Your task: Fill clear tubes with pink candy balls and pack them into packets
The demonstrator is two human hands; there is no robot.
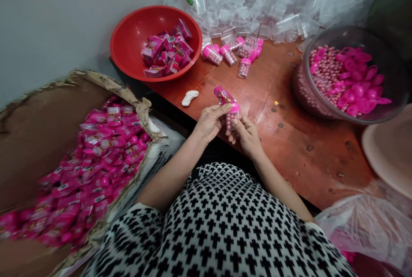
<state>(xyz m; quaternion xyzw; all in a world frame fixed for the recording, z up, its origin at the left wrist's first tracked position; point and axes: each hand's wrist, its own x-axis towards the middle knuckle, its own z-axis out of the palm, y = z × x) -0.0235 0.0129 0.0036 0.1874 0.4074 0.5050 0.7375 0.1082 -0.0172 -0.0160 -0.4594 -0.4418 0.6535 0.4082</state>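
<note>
Between my two hands, above the table's near edge, is a small clear tube of pink candy balls (232,121) with a pink cap and a printed pink wrapper (224,95) at its upper end. My left hand (210,123) pinches it near the cap with the thumb on top. The fingers of my right hand (246,134) close on its lower part. Beyond my hands, several filled tubes with pink caps (228,55) lie on the table. A crumpled white piece (190,97) rests to the left of my left hand.
A red bowl (125,60) holds pink packets at the back left. Clear tubes (277,7) are heaped behind. On the right stands a transparent bowl (397,97) with candy balls and pink spoons. An open carton (41,133) of wrapped pink packs sits at left; a plastic bag (370,221) lies lower right.
</note>
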